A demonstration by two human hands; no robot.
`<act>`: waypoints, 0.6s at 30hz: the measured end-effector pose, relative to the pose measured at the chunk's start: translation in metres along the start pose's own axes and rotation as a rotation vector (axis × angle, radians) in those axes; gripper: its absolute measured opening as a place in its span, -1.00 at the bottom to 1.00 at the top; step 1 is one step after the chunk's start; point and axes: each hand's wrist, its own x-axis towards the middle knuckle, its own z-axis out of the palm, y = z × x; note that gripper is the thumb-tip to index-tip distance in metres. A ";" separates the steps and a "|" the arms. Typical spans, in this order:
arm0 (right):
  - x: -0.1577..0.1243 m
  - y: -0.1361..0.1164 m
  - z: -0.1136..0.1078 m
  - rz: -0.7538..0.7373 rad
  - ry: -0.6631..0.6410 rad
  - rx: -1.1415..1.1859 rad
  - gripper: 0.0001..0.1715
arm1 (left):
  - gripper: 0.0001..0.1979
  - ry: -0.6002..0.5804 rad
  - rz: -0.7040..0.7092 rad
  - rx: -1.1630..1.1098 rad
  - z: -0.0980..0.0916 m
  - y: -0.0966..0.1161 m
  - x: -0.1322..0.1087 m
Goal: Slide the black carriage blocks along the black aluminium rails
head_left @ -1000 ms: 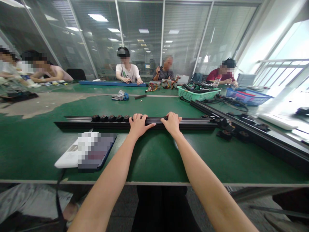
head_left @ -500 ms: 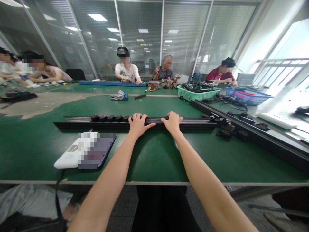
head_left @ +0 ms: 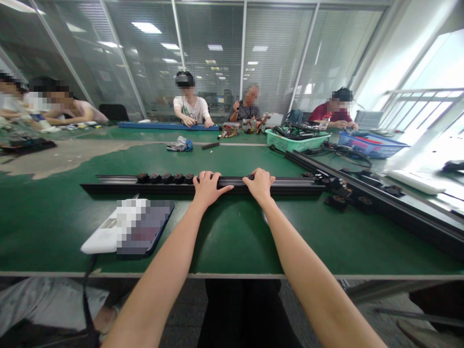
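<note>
Head view: a long black aluminium extrusion rail (head_left: 108, 188) lies crosswise on the green-topped workbench (head_left: 47, 232), its long axis running left to right. The left hand (head_left: 208, 189) and right hand (head_left: 259, 184) rest spread on it, pinching nothing; the left lies nearer the row of round black fittings (head_left: 163, 178).

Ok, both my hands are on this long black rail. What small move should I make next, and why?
Probably slide the round black fitting at your right hand leftward along the black rail, toward the row of fittings by your left hand: it seems to sit alone, while those stand close together.
</note>
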 end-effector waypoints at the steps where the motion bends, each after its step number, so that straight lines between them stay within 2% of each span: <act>1: 0.000 0.000 0.000 0.002 -0.002 0.001 -0.70 | -0.39 -0.002 -0.001 -0.002 0.000 0.000 0.000; 18: -0.002 -0.001 -0.004 0.018 0.013 -0.027 -0.69 | -0.40 0.000 0.003 -0.029 -0.001 0.000 0.001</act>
